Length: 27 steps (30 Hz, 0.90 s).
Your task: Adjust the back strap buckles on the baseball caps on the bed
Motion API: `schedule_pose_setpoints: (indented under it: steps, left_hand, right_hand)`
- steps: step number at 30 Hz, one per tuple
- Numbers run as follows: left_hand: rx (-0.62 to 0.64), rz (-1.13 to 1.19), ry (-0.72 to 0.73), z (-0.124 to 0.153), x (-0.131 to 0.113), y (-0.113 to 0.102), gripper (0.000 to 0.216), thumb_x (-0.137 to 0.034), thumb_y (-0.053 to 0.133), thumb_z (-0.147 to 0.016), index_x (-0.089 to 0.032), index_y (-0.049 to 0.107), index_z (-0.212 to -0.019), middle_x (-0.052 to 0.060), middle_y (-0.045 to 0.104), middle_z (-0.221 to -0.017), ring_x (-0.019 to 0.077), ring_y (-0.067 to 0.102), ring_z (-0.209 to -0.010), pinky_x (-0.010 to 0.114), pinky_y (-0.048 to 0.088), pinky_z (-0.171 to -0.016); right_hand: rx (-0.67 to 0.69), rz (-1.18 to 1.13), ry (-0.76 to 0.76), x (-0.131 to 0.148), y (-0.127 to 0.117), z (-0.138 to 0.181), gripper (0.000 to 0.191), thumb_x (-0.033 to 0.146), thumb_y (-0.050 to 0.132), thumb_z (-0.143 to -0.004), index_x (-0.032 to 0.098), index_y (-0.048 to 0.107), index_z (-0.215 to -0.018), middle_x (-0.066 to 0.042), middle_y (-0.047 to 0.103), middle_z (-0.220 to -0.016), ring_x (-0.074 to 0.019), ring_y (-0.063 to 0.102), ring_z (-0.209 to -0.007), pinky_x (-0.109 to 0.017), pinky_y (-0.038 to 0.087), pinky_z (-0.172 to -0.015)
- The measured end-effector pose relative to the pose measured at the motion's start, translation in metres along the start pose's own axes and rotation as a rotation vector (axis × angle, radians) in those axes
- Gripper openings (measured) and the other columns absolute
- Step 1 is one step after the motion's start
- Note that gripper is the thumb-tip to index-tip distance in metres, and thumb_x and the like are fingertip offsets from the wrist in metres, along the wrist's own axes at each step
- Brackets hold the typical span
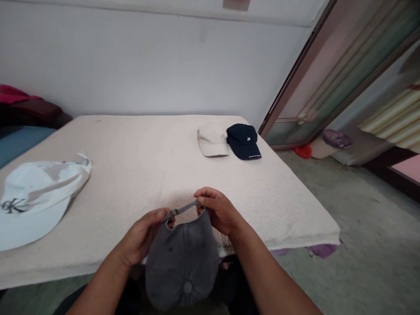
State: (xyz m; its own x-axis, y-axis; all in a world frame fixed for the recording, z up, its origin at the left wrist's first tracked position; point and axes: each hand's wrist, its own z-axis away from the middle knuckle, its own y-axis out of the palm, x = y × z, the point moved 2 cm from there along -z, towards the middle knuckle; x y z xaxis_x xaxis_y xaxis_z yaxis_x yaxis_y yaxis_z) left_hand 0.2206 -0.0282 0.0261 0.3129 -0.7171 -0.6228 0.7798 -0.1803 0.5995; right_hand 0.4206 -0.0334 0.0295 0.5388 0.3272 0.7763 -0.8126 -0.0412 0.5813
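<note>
A dark grey baseball cap [183, 258] hangs between my hands at the near edge of the table, its crown button toward me and its back opening facing away. My left hand [144, 234] pinches the cap's back strap near the buckle. On the other end of that strap, my right hand [218, 210] has thumb and fingers closed. The cap's brim is out of sight below. A white cap [42, 188] with black lettering lies on the left of the table. Toward the far right, a beige cap [212, 139] sits beside a navy cap [243, 141].
A pale textured cloth covers the table [144, 157], which meets a white wall [147, 65] at the back. Dark red and blue items [29, 109] are piled at the left. Right of the table are a framed door [315, 87] and grey floor [367, 218].
</note>
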Motion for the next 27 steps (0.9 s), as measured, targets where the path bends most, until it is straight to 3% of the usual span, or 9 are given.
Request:
schedule_pose_setpoints:
  steps: [5,9,14,20,27]
  left_hand:
    - [0.301,-0.254,-0.057,0.005,0.003,0.008,0.033,-0.029,0.074,-0.063,-0.013,0.065,-0.091,0.007,0.063,-0.087,0.0174,0.057,-0.075,0.026,0.044,-0.068]
    - [0.299,-0.429,-0.089,0.005,0.006,0.006,0.032,-0.028,0.075,-0.062,-0.016,0.063,-0.088,0.003,0.06,-0.08,0.0147,0.054,-0.066,0.024,0.04,-0.06]
    - [0.332,-0.559,-0.102,0.004,0.009,0.007,0.037,-0.029,0.074,-0.061,-0.019,0.062,-0.095,0.005,0.063,-0.086,0.021,0.058,-0.076,0.03,0.042,-0.067]
    - [0.337,-0.466,-0.071,0.006,0.013,0.009,0.032,-0.02,0.073,-0.059,-0.016,0.066,-0.089,0.003,0.06,-0.078,0.0149,0.053,-0.068,0.024,0.038,-0.062]
    - [0.234,-0.024,-0.106,0.013,0.016,-0.004,0.027,-0.025,0.078,-0.041,-0.019,0.055,-0.055,0.003,0.057,-0.058,0.0157,0.054,-0.049,0.027,0.042,-0.047]
  right_hand:
    - [-0.027,-0.05,-0.035,0.0,-0.001,-0.002,0.022,0.022,0.069,-0.068,0.016,0.058,-0.085,0.002,0.054,-0.059,-0.0094,0.05,-0.054,-0.022,0.036,-0.052]
    - [-0.027,-0.042,-0.034,0.0,0.001,-0.002,0.024,0.023,0.07,-0.066,0.016,0.057,-0.085,0.003,0.054,-0.059,-0.0096,0.05,-0.053,-0.022,0.037,-0.052]
    - [-0.015,-0.077,-0.015,0.0,0.003,-0.001,0.024,0.022,0.071,-0.065,0.016,0.057,-0.084,0.004,0.053,-0.058,-0.0085,0.05,-0.051,-0.021,0.037,-0.05]
    - [0.008,-0.062,0.001,-0.001,0.004,-0.001,0.023,0.022,0.07,-0.067,0.017,0.057,-0.085,0.004,0.053,-0.057,-0.0088,0.05,-0.05,-0.02,0.035,-0.048]
    - [0.045,-0.009,0.07,-0.007,0.014,-0.003,0.024,0.024,0.073,-0.063,0.015,0.058,-0.081,0.003,0.056,-0.063,-0.0063,0.047,-0.047,-0.021,0.036,-0.048]
